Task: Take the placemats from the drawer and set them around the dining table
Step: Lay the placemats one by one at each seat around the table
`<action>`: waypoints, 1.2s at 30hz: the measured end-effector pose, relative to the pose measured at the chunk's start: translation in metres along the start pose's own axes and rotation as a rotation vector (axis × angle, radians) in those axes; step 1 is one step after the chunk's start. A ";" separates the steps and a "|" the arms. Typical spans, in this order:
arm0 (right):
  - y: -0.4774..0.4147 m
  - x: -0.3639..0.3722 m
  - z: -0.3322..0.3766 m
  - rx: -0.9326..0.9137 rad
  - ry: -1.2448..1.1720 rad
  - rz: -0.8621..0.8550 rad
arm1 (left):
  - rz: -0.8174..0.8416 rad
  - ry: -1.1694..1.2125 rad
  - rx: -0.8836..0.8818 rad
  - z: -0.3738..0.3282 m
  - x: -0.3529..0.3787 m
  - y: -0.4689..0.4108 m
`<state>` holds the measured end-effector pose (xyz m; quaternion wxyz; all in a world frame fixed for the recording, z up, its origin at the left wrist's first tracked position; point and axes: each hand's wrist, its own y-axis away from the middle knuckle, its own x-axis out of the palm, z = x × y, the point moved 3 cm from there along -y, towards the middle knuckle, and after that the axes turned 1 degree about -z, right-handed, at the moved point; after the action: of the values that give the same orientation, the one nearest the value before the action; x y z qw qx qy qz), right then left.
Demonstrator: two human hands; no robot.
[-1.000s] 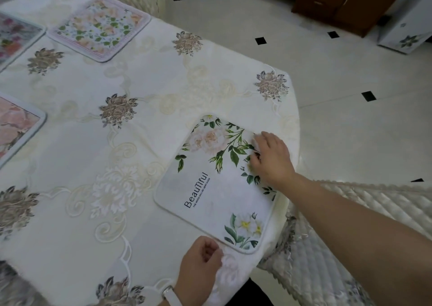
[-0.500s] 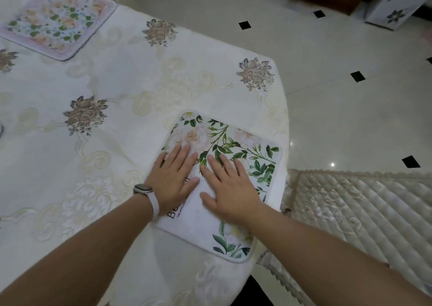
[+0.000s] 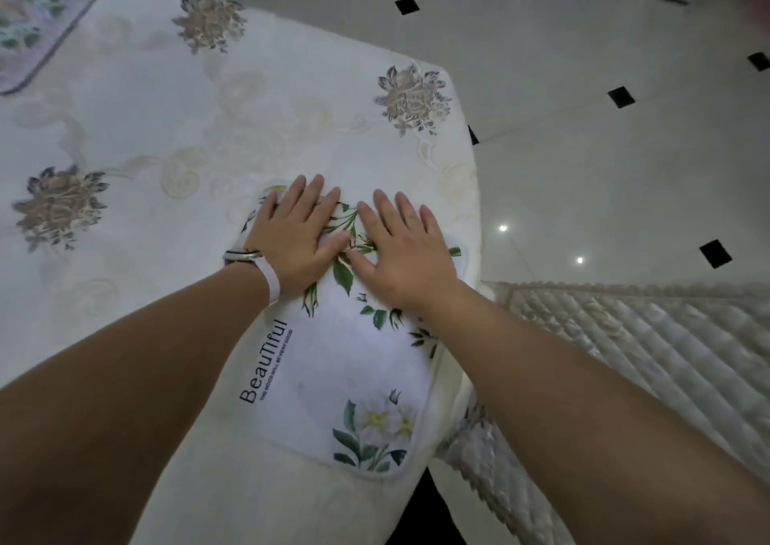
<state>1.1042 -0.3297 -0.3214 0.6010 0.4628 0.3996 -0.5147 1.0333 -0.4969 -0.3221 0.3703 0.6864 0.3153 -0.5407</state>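
Observation:
A white placemat (image 3: pixel 350 378) printed with green leaves, pale flowers and the word "Beautiful" lies flat near the table's right edge. My left hand (image 3: pixel 293 238), with a white watch strap at the wrist, rests palm down on the mat's far left part, fingers spread. My right hand (image 3: pixel 402 253) lies flat beside it on the far right part, fingers apart too. Both palms hide much of the mat's far half. A second floral placemat (image 3: pixel 33 23) with a pinkish border sits at the table's far left corner of the view.
The dining table (image 3: pixel 166 136) wears a cream embroidered cloth with brownish flower motifs. A quilted cream chair cover (image 3: pixel 625 357) stands just right of the table. Beyond lies white tiled floor (image 3: pixel 583 148) with small black diamonds.
Both hands have slid forward across the mat toward its far edge. The view has moved closer and tilted down, so more of the mat's near half shows.

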 end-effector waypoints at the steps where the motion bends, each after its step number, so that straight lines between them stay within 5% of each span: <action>1: 0.004 -0.001 -0.006 0.022 0.003 0.002 | -0.004 -0.002 -0.021 0.003 0.000 0.003; 9: 0.046 0.004 -0.032 0.173 0.006 -0.003 | -0.017 0.024 -0.176 0.042 0.007 0.063; 18: 0.103 0.017 0.011 0.119 -0.008 0.029 | -0.018 0.058 -0.285 0.044 0.015 0.135; 28: 0.154 0.034 0.074 -0.046 0.021 0.103 | 0.024 0.053 -0.246 0.020 0.029 0.197; 36: 0.144 0.041 0.112 -0.228 0.036 0.129 | 0.040 0.001 0.060 -0.019 0.025 0.206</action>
<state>1.2533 -0.4417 -0.3113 0.6744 0.4253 0.4357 -0.4177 1.2204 -0.5888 -0.3097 0.3601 0.7036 0.2851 -0.5422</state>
